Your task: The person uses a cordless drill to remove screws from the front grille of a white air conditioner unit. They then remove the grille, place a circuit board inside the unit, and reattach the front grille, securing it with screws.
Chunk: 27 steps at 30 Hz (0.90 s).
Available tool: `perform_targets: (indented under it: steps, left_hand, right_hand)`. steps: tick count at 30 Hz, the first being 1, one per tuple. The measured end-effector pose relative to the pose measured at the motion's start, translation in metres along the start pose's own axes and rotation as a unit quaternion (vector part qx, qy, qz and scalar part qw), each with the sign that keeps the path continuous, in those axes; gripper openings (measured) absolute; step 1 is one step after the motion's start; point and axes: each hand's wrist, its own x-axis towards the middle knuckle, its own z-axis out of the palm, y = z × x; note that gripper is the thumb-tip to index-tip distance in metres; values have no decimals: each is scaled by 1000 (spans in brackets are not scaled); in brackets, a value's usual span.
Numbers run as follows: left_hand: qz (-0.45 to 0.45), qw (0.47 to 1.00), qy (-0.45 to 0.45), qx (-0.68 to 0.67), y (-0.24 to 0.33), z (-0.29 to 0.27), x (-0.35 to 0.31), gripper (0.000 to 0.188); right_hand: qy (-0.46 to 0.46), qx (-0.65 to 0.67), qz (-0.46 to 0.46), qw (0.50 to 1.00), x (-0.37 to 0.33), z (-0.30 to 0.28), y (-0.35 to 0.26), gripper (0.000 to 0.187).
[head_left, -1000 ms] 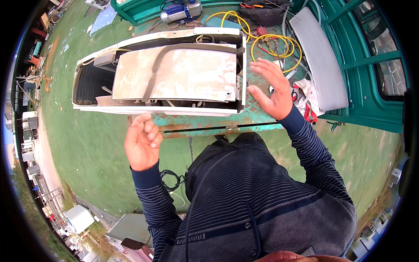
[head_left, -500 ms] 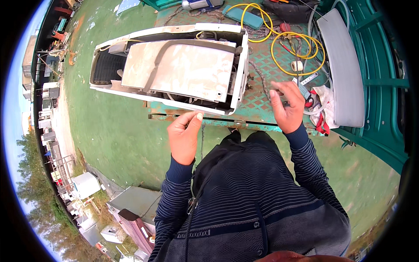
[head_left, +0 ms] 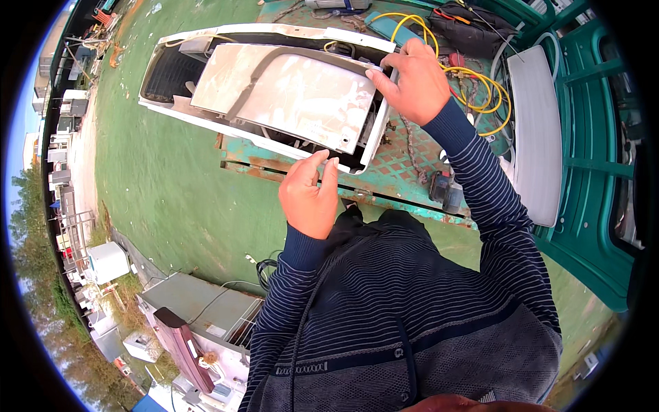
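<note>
Panel (head_left: 288,96) within white open casing (head_left: 274,29)

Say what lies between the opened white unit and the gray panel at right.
The head view shows a yellow hose, a rope and a dark tool between the unit and the gray panel; the right sleeve crosses above.

Wide fisheye view from head height, close and steeply downward onto the white casing (head_left: 288,29)
</note>
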Motion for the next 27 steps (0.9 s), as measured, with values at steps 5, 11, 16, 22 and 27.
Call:
perform_targets:
  steps: [5, 11, 16, 22, 27]
  left_hand:
    - [-30, 999, -18, -10, 2, 1, 0, 19]
    - [-23, 997, -65, 37, 18, 3, 6, 18]
    - [-12, 997, -57, 53, 18, 4, 6, 17]
    - [-9, 995, -73, 61, 17, 3, 7, 14]
    - [9, 995, -84, 50, 17, 1, 8, 10]
  right_hand:
    - [9, -3, 3, 1000, 3, 4, -3, 34]
    - [-3, -40, -11, 999, 1, 2, -6, 39]
    - [-25, -2, 0, 1000, 3, 3, -7, 41]
    - [-6, 50, 0, 999, 4, -1, -5, 43]
    - [-47, 57, 32, 997, 9, -2, -8, 43]
